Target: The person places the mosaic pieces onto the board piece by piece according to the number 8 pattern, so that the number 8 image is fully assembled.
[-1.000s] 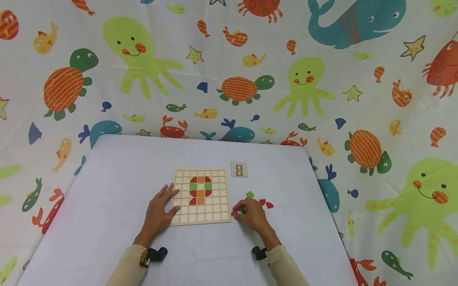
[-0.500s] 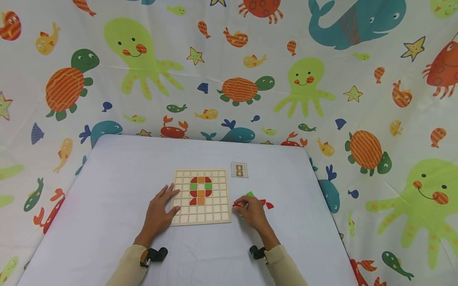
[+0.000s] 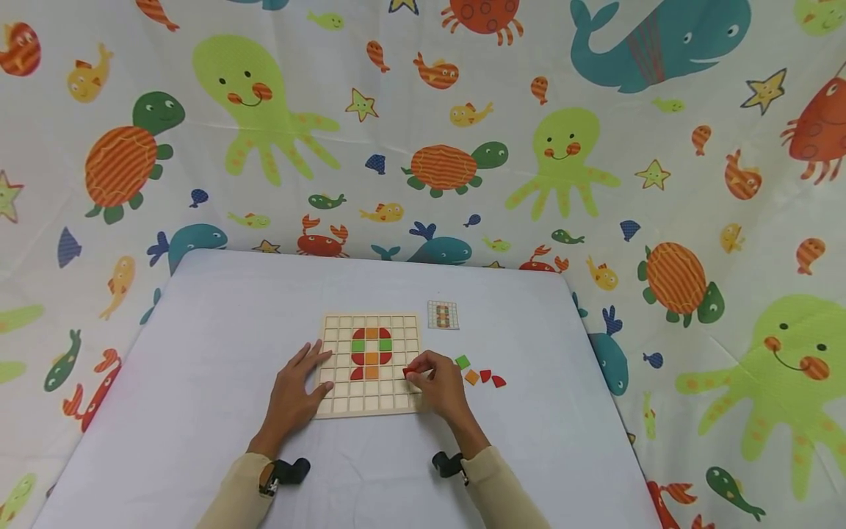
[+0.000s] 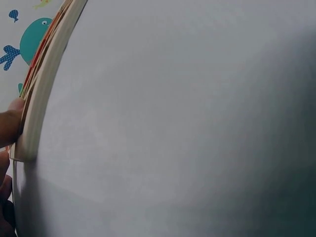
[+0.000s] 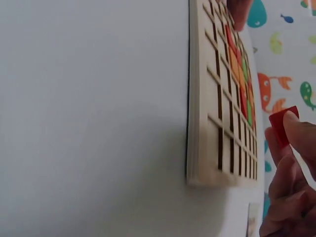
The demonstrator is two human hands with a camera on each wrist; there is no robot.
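A wooden grid board [image 3: 405, 401] lies on the white table, with red, orange and green tiles [image 3: 371, 358] set in its middle squares. My left hand [image 3: 293, 387] rests along the board's left edge, fingers spread; the left wrist view catches only part of that hand at the board's wooden side [image 4: 42, 98]. Between thumb and fingertips, my right hand [image 3: 444, 383] pinches a red tile [image 3: 407, 372] over the board's right part. In the right wrist view this red tile [image 5: 279, 126] is held above the grid, its lower part covered by the thumb.
Right of the board lie a loose green tile [image 3: 462, 361], an orange tile [image 3: 471, 377] and two red tiles [image 3: 485, 375]. A small printed pattern card [image 3: 432, 315] sits behind them. A sea-animal curtain [image 3: 383, 95] hangs beyond the table.
My right hand has picked up a red tile from beside the board and carried it left over the board's right part, uncovering the orange tile. The left hand has stayed put.
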